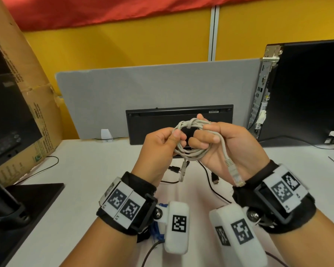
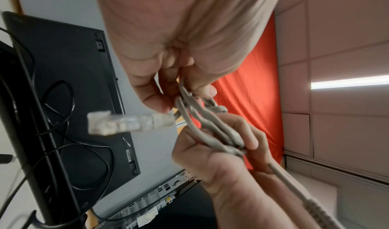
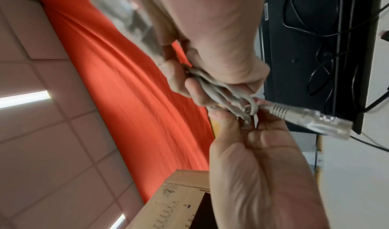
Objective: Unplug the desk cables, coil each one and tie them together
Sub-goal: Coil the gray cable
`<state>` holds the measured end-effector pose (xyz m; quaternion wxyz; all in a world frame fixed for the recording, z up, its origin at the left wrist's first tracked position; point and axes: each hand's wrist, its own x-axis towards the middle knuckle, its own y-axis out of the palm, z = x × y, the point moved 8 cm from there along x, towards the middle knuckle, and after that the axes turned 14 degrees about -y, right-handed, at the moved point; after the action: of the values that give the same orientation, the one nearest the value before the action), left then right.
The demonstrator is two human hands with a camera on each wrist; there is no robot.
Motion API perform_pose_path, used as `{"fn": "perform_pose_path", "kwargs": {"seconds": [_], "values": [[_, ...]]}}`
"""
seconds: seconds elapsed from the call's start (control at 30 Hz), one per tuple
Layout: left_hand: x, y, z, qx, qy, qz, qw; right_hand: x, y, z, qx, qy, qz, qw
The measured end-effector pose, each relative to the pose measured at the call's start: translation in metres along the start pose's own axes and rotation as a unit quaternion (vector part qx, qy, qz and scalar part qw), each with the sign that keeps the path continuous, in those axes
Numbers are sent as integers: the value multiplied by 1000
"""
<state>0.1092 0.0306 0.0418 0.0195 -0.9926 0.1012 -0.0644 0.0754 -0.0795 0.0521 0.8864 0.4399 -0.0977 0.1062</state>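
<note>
Coiled cable [image 1: 193, 149]: pale grey, clear-tipped plugs. Keyboard [image 1: 162, 120], at 12 o'clock of the coil: black. Desk [image 1: 96, 170]: white. Divider panel [image 1: 123, 93]: light grey. Wall [image 1: 123, 45]: mustard yellow; cloth [image 1: 123, 8] above: red. Computer tower [image 1: 307, 93], 2 o'clock: black. Cardboard box [image 1: 27, 74], 10 o'clock: brown. Wrist tags [image 1: 123, 205]: black-and-white squares.

Above the white worktop [image 1: 96, 170], my left hand [image 1: 158, 147] and right hand [image 1: 224, 145] both grip a coiled grey network cable [image 1: 193, 139], its turns wrapped at the top. One clear plug [image 1: 237, 178] hangs against my right wrist; the other plug [image 1: 183, 170] dangles below the coil. Behind stand a black keyboard [image 1: 162, 120] tipped on edge, a cardboard box [image 1: 27, 83], a computer case [image 1: 305, 89].
</note>
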Motion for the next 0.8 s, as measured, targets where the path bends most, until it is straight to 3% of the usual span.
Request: {"fn": "perform_pose_path", "kwargs": {"seconds": [0.07,0.17,0.23,0.37,0.43,0.47,0.5,0.6,0.7,0.8], "values": [[1,-1,2,-6,-10,-6,1000,1,-1,2,-46,-8,3,999],[2,-5,4,-17,-15,-27,999,4,-11,14,-228,-46,29,972],[2,-10,2,-21,-4,-54,998,6,-18,21,-371,-66,46,925],[0,-24,-3,-49,21,-106,993,7,-19,33,-621,-153,65,766],[0,-27,-6,-48,28,-107,993,8,-20,36,-647,-184,51,738],[0,-27,-7,-46,30,-103,993,9,-22,35,-650,-177,46,737],[0,-26,-8,-43,31,-97,994,10,-26,31,-636,-155,41,755],[0,-21,-6,-44,15,-73,996,11,-30,26,-538,-119,23,834],[2,-16,0,-73,-22,-35,996,11,-25,32,-526,-142,36,838],[3,-9,8,-110,-71,-3,991,10,-23,32,-475,-116,73,869]]}}
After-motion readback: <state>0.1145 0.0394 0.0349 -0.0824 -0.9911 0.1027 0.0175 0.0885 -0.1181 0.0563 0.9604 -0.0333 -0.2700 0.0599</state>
